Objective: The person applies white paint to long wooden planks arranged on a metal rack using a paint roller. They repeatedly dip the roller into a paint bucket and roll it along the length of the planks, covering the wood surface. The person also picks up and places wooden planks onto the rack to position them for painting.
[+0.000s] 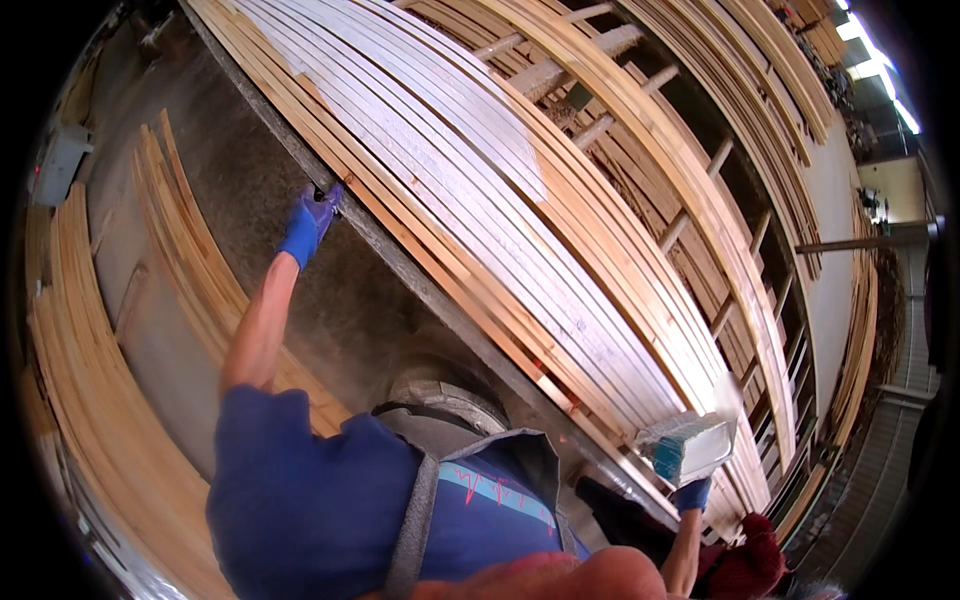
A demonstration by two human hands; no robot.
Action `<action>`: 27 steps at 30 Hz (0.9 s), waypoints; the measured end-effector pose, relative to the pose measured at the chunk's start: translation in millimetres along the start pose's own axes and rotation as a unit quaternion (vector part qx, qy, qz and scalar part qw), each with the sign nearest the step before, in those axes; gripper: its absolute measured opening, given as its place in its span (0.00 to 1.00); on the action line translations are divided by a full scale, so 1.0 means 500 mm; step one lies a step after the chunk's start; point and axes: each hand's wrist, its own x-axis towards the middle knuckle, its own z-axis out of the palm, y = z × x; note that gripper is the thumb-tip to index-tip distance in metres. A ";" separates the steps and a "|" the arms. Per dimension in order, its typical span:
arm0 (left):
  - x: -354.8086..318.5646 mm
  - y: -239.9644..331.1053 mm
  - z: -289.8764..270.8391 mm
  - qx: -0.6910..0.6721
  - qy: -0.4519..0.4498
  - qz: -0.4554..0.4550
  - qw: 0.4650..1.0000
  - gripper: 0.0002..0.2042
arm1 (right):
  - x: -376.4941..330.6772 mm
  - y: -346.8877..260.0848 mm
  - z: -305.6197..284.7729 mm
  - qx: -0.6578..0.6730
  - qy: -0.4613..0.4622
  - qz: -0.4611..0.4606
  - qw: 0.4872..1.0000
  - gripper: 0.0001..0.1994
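My left hand (312, 222), in a blue glove, reaches to the near edge of a long work surface. Its thumb and fingers are apart, and the fingertips touch the edge beside the outermost wooden strips (350, 178). At the lower right my right hand (692, 495), also gloved in blue, is closed on a boxy, whitish plastic tub (690, 447) with a blue-green patch. The tub is tilted over the ends of the strips, and its contents are hard to make out. Many long strips lie side by side; a white coating (450, 190) covers much of them.
Beyond the strips stands a rack (665, 80) with crossbars and more long boards. Loose boards (180, 220) and a board stack (100, 380) lie on my left, near a grey box (62, 165). A person in dark red (755, 555) is close at the lower right.
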 end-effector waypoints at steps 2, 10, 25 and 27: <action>-0.004 -0.005 0.009 0.068 0.002 0.020 0.997 0.36 | 0.037 -0.053 -0.008 -0.055 0.006 -0.041 0.998 0.20; -0.067 0.047 0.000 -0.182 -0.014 -0.036 0.983 0.27 | 0.586 -0.598 0.123 -0.031 0.002 -0.292 0.956 0.22; -0.044 -0.028 0.012 -0.174 -0.055 -0.008 0.983 0.24 | 0.769 -1.445 0.206 0.107 -0.168 -0.301 0.933 0.19; -0.051 -0.027 0.018 -0.226 -0.034 -0.031 0.973 0.25 | 0.702 -1.334 0.181 0.128 -0.191 -0.312 0.922 0.19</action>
